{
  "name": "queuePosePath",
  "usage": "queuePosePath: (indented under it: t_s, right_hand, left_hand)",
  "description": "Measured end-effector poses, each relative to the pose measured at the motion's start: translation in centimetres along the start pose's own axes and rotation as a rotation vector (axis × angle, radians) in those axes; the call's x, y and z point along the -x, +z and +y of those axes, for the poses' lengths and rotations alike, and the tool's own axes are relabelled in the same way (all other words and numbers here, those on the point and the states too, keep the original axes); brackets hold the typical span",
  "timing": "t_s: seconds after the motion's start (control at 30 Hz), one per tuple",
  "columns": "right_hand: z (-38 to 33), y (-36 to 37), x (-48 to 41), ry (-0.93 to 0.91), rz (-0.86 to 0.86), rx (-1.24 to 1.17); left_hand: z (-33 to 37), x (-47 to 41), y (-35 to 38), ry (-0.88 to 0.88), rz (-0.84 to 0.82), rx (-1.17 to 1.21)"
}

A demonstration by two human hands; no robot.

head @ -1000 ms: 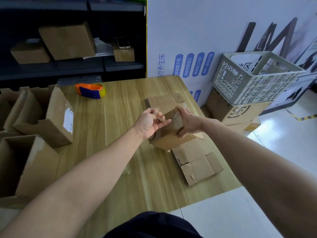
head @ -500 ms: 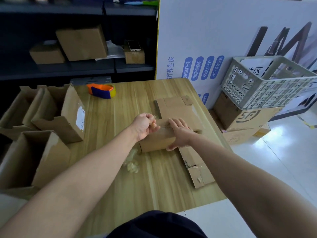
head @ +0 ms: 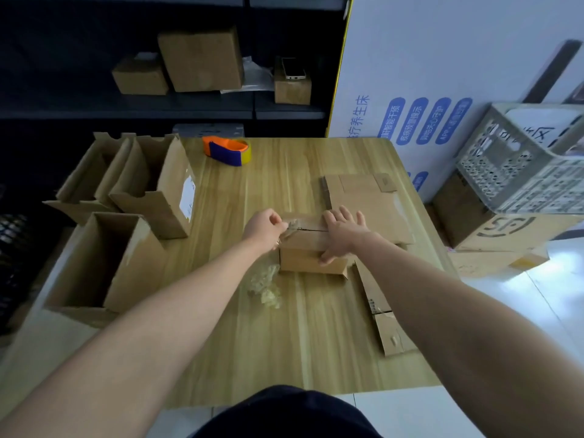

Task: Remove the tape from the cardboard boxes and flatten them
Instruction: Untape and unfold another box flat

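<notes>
Head view: left grip (head: 264,227) pinches tape (head: 290,226) at left edge of box (head: 308,259); tape's long axis runs rightward across box top toward right grip (head: 344,237), pressed flat, fingers straight.

Desk (head: 316,343): light wood grain. Tape dispenser (head: 226,150), orange and blue, sits at the far desk edge, beyond the left grip (head: 264,227) and slightly to its left. Dark shelf unit (head: 94,104) stands behind the desk. A phone (head: 294,68) lies flat atop a small box (head: 292,90) there, far beyond the grip. White panel (head: 426,58) with blue labels stands beyond-right. Grey perforated crate (head: 521,172) is off the desk, well right of the grip, resting on a printed carton (head: 493,229).
</notes>
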State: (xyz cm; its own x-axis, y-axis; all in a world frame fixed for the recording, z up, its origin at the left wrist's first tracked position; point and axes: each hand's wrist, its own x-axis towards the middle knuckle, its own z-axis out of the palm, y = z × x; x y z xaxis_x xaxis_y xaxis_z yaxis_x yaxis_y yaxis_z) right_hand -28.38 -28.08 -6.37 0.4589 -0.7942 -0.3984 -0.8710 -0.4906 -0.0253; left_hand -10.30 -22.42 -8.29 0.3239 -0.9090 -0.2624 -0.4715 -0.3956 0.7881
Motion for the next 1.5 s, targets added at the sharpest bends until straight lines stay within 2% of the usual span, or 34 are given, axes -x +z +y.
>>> queuePosePath:
  t_s: [0.1, 0.23, 0.37, 0.43, 0.6, 0.77, 0.87, 0.97, 1.07, 1.2, 1.3, 1.5]
  right_hand:
    - [-0.7, 0.1, -0.3, -0.021, 0.028, 0.020]
    - [-1.2, -0.9, -0.2, -0.066, 0.068, -0.020]
    - [-0.9, -2.5, 0.0, -0.078, 0.125, -0.030]
    - [-0.4, -3.3, 0.3, -0.071, 0.149, -0.050]
    - [0.5, -4.4, 0.6, -0.067, 0.214, -0.081]
    - [0.3, -4.1, 0.7, -0.078, 0.255, -0.104]
    - [2.8, -4.0, 1.6, 0.018, 0.265, -0.119]
    - [4.4, -4.2, 2.2, 0.093, 0.277, -0.081]
    - [3.6, -4.4, 2.0, 0.083, 0.328, -0.093]
    - [2.2, -3.9, 1.7, 0.047, 0.346, -0.087]
    - [2.2, -3.2, 1.8, 0.036, 0.348, -0.099]
    - [2.6, -2.1, 2.2, -0.007, 0.349, -0.100]
  left_hand:
    - [0.6, 0.2, 0.1, 0.035, 0.011, -0.105]
    - [1.5, -0.1, 0.0, 0.060, 0.105, -0.324]
    - [2.9, -0.3, 0.0, 0.165, 0.138, -0.322]
    - [3.3, -0.5, -0.6, 0.156, 0.191, -0.199]
    - [3.5, -1.2, -2.8, 0.003, 0.256, 0.257]
    - [2.5, -1.6, -3.9, -0.183, 0.375, 0.554]
    - [0.2, -1.8, -6.5, -0.253, 0.492, 0.608]
    - [-1.7, -1.3, -7.6, -0.244, 0.532, 0.581]
    - [-2.5, -0.6, -6.1, -0.183, 0.477, 0.386]
    - [-4.2, 0.8, -2.4, -0.065, 0.260, 0.196]
    - [-6.2, 2.0, 0.5, -0.015, 0.161, 0.061]
    - [-9.3, 4.1, 4.2, -0.115, -0.041, -0.124]
